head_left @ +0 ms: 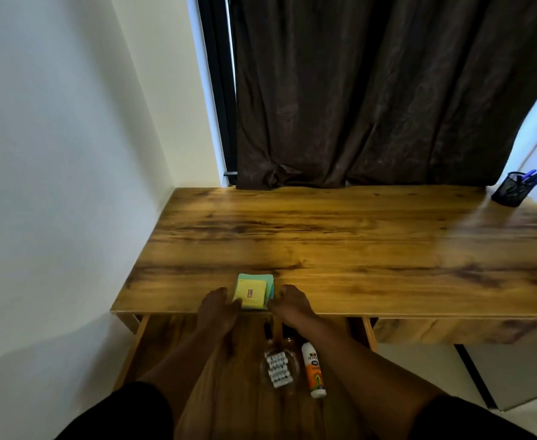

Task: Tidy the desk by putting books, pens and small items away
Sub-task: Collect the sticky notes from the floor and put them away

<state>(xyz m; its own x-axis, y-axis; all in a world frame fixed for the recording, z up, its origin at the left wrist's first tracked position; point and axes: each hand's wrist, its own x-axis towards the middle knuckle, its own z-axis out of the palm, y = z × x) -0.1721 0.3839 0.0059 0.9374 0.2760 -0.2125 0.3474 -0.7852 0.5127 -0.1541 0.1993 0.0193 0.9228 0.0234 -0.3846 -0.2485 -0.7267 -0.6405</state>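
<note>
Both hands grip a stack of sticky notes (253, 292) (yellow over green) at the desk's (356, 249) near edge, left hand (218, 308) and right hand (292, 303) curled against opposite sides. Below the grip, an open drawer (172, 350) holds a glue bottle (313, 369).

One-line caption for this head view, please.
Both hands, left hand and right hand, flank a sticky-note stack at the desk edge above an open drawer.

White walls (54, 154) meet a dark brown curtain (371, 90) behind the wooden desk (324, 233).
</note>
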